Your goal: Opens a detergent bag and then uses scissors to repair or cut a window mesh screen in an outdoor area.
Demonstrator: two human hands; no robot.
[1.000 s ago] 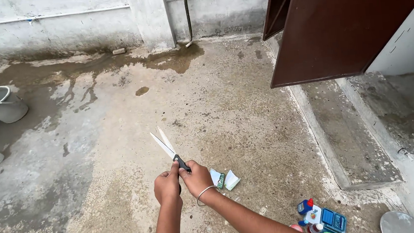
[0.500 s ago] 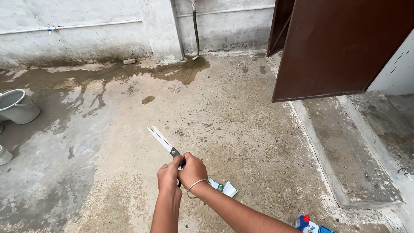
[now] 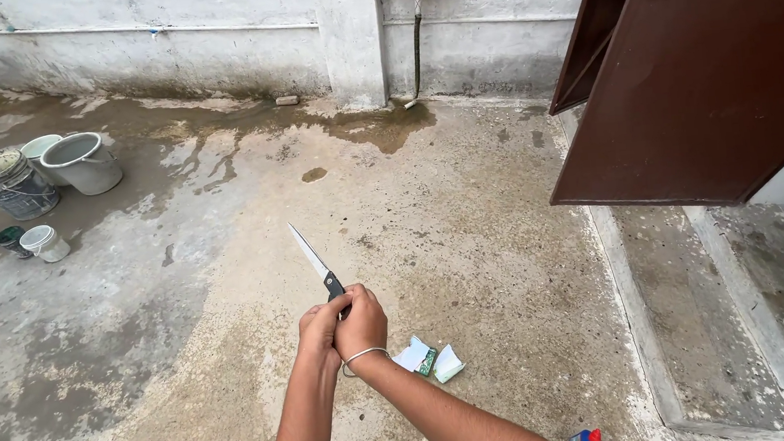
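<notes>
1. Scissors (image 3: 319, 267): metal blades w/ black handle, blades shut together, slim and pointed.
2. Pose: held above the concrete floor (image 3: 470, 242), tip tilted up and to the left, away from the person; handle end low, buried in the grip.
3. Grip: left hand (image 3: 319, 332) and right hand (image 3: 361, 323) both clasped round the handle, touching each other; only a bit of black shows above the fingers.

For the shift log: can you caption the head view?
Both hands, left hand and right hand, grip closed scissors above a wet concrete floor, torn carton below.
</notes>
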